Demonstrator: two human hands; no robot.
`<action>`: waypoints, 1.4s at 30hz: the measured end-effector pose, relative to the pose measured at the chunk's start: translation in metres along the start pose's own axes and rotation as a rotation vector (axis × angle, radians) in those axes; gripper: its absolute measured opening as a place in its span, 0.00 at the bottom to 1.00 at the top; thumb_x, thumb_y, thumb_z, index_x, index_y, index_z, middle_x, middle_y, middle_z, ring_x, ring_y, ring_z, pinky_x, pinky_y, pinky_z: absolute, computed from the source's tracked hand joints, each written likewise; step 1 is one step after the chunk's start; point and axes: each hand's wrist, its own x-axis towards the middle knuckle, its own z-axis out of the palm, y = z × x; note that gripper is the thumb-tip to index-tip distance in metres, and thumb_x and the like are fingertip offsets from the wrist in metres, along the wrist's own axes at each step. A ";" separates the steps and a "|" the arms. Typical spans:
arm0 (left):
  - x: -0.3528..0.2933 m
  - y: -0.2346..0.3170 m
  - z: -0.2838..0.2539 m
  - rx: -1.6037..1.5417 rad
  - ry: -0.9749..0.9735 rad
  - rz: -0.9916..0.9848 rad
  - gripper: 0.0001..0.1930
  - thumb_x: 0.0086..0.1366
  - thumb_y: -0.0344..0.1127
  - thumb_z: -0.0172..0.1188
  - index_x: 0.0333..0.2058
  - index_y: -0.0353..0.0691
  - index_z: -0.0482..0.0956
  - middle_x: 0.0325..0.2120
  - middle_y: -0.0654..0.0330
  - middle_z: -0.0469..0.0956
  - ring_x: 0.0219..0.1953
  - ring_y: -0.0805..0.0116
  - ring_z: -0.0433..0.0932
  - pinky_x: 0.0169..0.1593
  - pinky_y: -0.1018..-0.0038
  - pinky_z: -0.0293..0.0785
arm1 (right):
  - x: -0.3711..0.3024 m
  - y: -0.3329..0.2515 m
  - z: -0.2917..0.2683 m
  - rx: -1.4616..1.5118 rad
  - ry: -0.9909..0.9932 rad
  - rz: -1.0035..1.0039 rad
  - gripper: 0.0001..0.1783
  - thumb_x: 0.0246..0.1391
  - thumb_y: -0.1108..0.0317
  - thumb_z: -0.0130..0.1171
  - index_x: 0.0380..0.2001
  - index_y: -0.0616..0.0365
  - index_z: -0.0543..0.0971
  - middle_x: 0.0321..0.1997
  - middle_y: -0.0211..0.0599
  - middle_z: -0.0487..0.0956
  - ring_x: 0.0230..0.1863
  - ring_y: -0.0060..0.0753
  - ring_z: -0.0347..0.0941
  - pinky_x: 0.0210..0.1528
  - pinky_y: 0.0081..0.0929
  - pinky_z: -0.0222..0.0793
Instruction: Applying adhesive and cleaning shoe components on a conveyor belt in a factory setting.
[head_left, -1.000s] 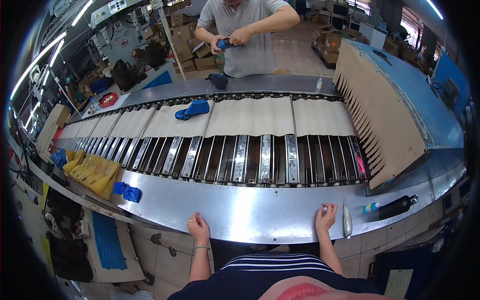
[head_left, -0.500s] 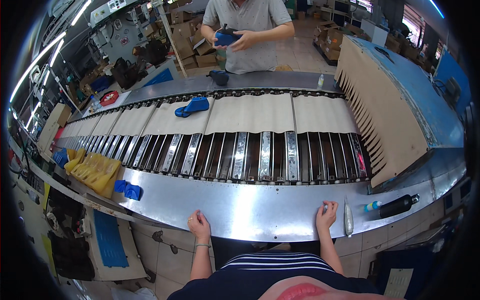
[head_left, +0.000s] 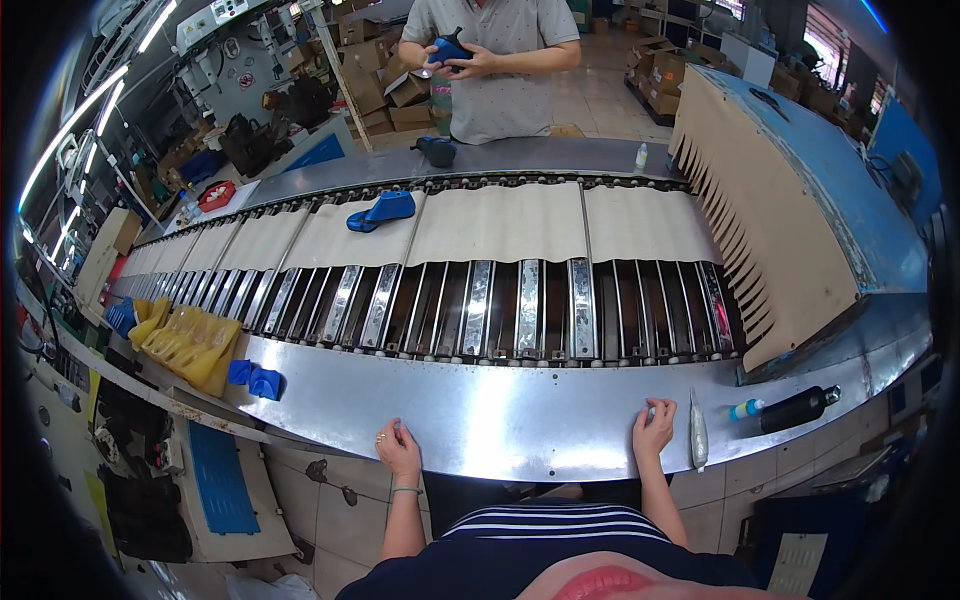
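Observation:
My left hand [head_left: 399, 452] rests at the near edge of the metal worktop [head_left: 330, 390], its fingers curled in and nothing visible in them. Farther right, my right hand [head_left: 653, 428] lies on the same edge, loosely closed, with no held thing to be seen. Just right of it lies a slim, pale, pointed tube [head_left: 698, 435]. Beyond the worktop, a blue shoe [head_left: 387, 210] sits on the beige conveyor covering [head_left: 500, 225]. Across the line, a person [head_left: 500, 95] holds a blue and black shoe [head_left: 449, 50] in both hands.
A black bottle [head_left: 800, 410] and a small blue-capped bottle [head_left: 746, 409] lie at the right. Blue pieces [head_left: 264, 383] and yellow shaped pieces [head_left: 190, 345] are at the left. Metal slats [head_left: 475, 310] run along the conveyor, into a fringed machine hood [head_left: 770, 220]. Another dark shoe [head_left: 436, 151] stands opposite.
The person opposite has turned the shoe in their hands and moved it slightly left and up. My two hands stay in place.

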 end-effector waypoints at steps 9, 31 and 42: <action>-0.002 0.002 0.000 -0.013 -0.023 -0.030 0.08 0.64 0.32 0.58 0.40 0.38 0.80 0.22 0.58 0.72 0.30 0.56 0.71 0.40 0.60 0.67 | 0.000 0.000 -0.001 -0.004 -0.012 0.010 0.11 0.52 0.73 0.58 0.41 0.55 0.78 0.46 0.43 0.71 0.38 0.48 0.75 0.39 0.42 0.71; -0.004 0.008 0.000 -0.016 -0.046 -0.049 0.08 0.65 0.32 0.58 0.41 0.37 0.80 0.23 0.58 0.72 0.31 0.57 0.71 0.41 0.60 0.67 | 0.001 0.005 -0.002 -0.006 -0.024 0.004 0.11 0.53 0.73 0.58 0.41 0.56 0.78 0.46 0.46 0.71 0.43 0.53 0.75 0.42 0.44 0.72; -0.007 0.003 0.005 -0.003 -0.007 0.004 0.08 0.64 0.32 0.60 0.40 0.38 0.81 0.24 0.58 0.73 0.29 0.59 0.71 0.37 0.61 0.67 | 0.002 0.006 -0.003 -0.018 -0.025 -0.003 0.11 0.53 0.73 0.58 0.41 0.55 0.78 0.45 0.45 0.71 0.42 0.53 0.75 0.42 0.44 0.72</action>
